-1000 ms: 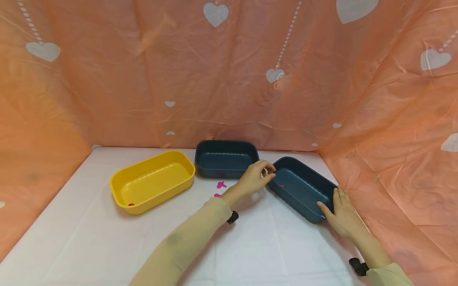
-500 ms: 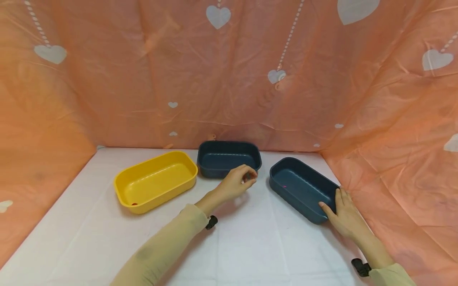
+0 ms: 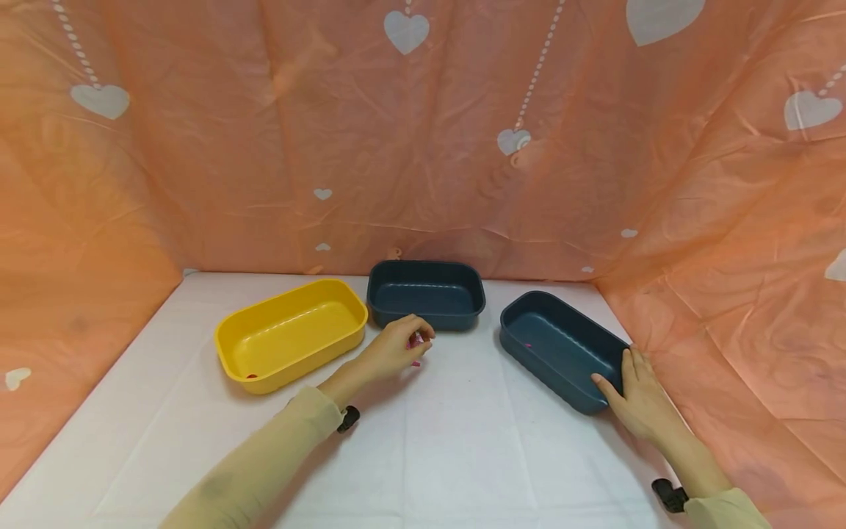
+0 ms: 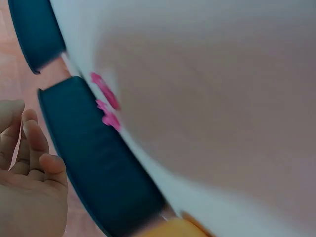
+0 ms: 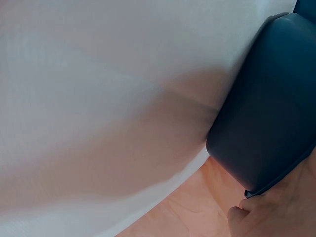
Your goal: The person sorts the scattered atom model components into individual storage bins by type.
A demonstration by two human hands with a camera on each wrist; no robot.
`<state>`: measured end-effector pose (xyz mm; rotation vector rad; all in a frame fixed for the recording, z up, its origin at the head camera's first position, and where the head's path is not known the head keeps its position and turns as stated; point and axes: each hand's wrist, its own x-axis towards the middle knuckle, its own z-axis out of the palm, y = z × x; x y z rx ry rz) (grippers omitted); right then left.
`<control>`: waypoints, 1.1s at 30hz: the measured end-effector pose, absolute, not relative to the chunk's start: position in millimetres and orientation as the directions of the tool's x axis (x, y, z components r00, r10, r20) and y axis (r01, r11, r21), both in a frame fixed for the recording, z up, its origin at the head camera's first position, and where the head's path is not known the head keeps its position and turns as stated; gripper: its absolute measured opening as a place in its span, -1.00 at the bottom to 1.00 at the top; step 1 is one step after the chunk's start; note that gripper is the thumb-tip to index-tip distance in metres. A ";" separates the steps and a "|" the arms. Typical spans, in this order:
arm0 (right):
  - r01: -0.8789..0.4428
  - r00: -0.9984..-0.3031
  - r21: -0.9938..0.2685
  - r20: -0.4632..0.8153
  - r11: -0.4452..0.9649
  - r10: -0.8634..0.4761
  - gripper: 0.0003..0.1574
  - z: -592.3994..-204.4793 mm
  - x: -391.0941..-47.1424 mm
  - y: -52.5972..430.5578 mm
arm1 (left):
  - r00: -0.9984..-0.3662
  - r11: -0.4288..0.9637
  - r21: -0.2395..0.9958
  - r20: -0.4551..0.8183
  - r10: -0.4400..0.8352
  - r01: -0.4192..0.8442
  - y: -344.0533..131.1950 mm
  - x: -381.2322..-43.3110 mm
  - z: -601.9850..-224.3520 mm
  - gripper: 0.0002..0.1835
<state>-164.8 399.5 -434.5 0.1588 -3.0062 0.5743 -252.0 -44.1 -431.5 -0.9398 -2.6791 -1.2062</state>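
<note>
My left hand is over the white cloth in front of the middle dark blue plastic bin. Its fingers are loosely bent, thumb apart from the fingertips, with nothing seen between them in the left wrist view. Two small bright pink pieces, one longer and one knobbly, lie on the cloth beside that bin, partly behind the hand in the head view. On the right, my right hand holds the near end of a second dark blue bin, thumb and fingers spread around its rim. A tiny pink piece lies inside it.
A yellow bin stands at the left with a small red piece in its near corner. White cloth covers the table. Orange curtains with white hearts close off the back and both sides.
My left hand has moved left from the right bin's rim to the pink pieces in front of the middle bin. The right hand has kept its place on its bin.
</note>
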 end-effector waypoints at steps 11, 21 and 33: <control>-0.118 -0.991 -0.355 0.097 0.927 -0.089 0.20 -434.9 -164.8 400.3 | -0.861 0.643 0.610 0.140 0.489 0.464 -68.3 -253.3 -439.7 -0.88; -0.116 -0.991 -0.348 0.098 0.930 -0.087 0.20 -433.5 -165.5 399.1 | -0.832 0.696 0.509 0.077 0.550 0.507 -72.3 -256.1 -444.7 -0.89; -0.109 -0.992 -0.349 0.093 0.931 -0.082 0.20 -433.2 -165.2 398.8 | -0.832 0.723 0.483 0.024 0.554 0.495 -71.1 -256.4 -444.1 -0.89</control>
